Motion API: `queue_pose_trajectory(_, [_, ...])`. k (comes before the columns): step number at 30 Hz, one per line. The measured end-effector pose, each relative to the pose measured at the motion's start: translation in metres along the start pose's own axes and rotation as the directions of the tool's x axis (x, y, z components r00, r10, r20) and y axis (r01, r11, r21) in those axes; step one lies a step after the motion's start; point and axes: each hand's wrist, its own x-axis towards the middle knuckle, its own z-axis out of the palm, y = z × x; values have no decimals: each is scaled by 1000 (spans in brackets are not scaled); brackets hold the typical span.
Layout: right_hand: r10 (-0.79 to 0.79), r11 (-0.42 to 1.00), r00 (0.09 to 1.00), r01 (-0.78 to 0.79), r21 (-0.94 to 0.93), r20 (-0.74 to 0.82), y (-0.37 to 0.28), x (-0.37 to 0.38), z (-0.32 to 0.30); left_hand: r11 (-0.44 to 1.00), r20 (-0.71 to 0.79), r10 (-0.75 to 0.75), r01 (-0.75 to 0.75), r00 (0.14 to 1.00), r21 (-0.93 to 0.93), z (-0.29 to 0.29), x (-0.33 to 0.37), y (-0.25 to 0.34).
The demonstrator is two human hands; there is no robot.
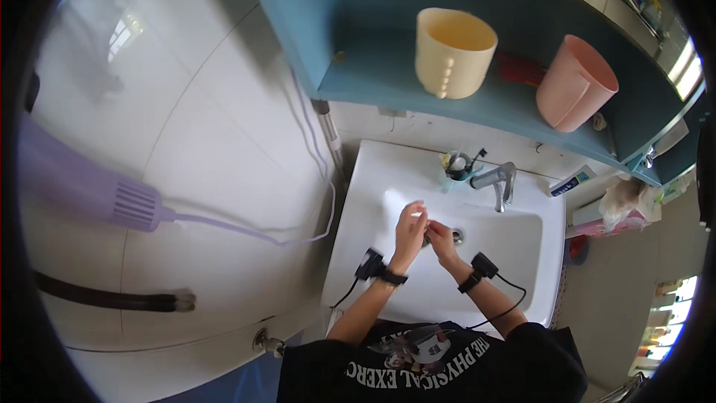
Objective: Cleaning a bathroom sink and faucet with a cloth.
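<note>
One curved blue shelf unit (373, 78) is mounted on the far side, above a white sink (358, 242). At the far left, a lavender hair dryer (97, 183) is seen, its cord trailed along the white tiled wall (216, 142). On the shelf, a cream cup (453, 66) is placed left of a pink cup (570, 93). Over the basin, the left hand (409, 233) is held with fingers extended and the right hand (443, 240) with fingers bent, both close together; whether anything is grasped by either cannot be told. Beyond them, a silver tap (507, 179) is fixed at the sink's far edge, with a teal tumbler (452, 179) of brushes stood to its left and a blue-and-white tube (573, 180) laid to its right. Just right of the right hand, the drain (458, 236) is partly exposed.
</note>
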Motion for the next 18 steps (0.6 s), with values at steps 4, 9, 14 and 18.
queue_pose_trajectory(4, [-302, 942, 953, 294, -160, -30, -42, 48, 56, 999, -58, 7, -5, 998, 31, -55, -95, 31])
queue_pose_trajectory(9, [-762, 498, 646, 616, -610, 30, -66, 137, 114, 981, -305, -183, 192, 935, -2, -105, -191, 10])
queue_pose_trajectory(14, [-670, 304, 720, 488, -818, 180, -32, 162, 135, 976, -549, -135, 205, 825, 68, -128, -230, -17])
queue_pose_trajectory(18, [-595, 320, 688, 677, -663, 415, 11, 60, 162, 925, -654, 29, 228, 756, 304, -145, -241, -30])
